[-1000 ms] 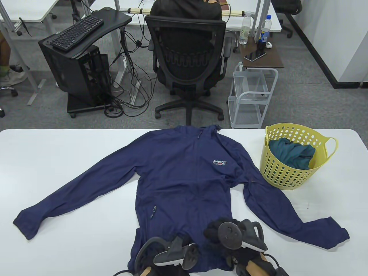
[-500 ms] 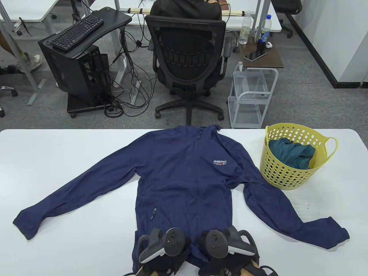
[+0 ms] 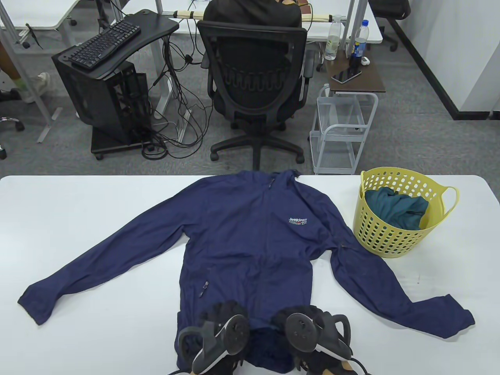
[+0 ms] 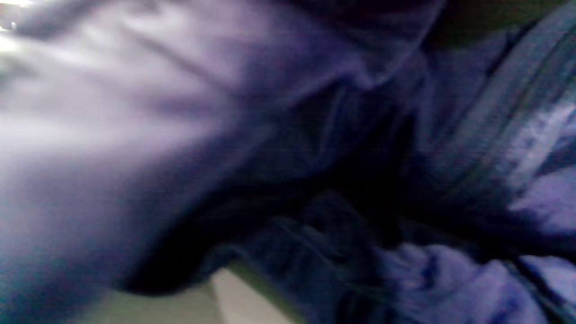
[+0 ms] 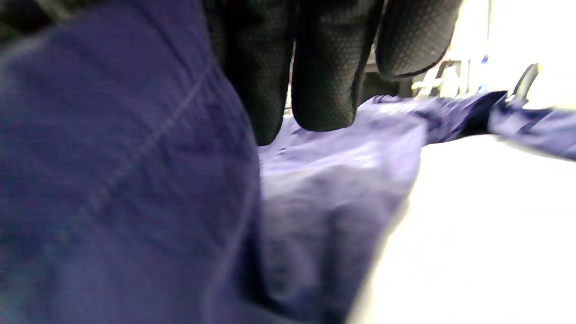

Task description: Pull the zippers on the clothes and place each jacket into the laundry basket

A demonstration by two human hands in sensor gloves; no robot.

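Observation:
A navy jacket (image 3: 250,234) lies front up on the white table (image 3: 97,203), sleeves spread wide, its front zipper closed up to the pull at the collar (image 3: 271,183). Both gloved hands sit on its bottom hem at the near edge. My left hand (image 3: 223,310) and my right hand (image 3: 300,312) each grip the hem, which is bunched and raised between them. In the right wrist view the black fingers (image 5: 321,67) hang behind a raised fold of navy jacket cloth (image 5: 112,180). The left wrist view is a blur of navy jacket cloth (image 4: 180,112), with no fingers visible.
A yellow laundry basket (image 3: 390,246) stands on the table at the right and holds a teal garment (image 3: 398,209). The jacket's right sleeve runs just below it. Beyond the table's far edge stand an office chair (image 3: 256,78) and a wire cart (image 3: 340,133).
Both hands moved closer together onto the hem, the left one forward. The hem has lifted and bunched, and the jacket's lower body has shifted slightly left.

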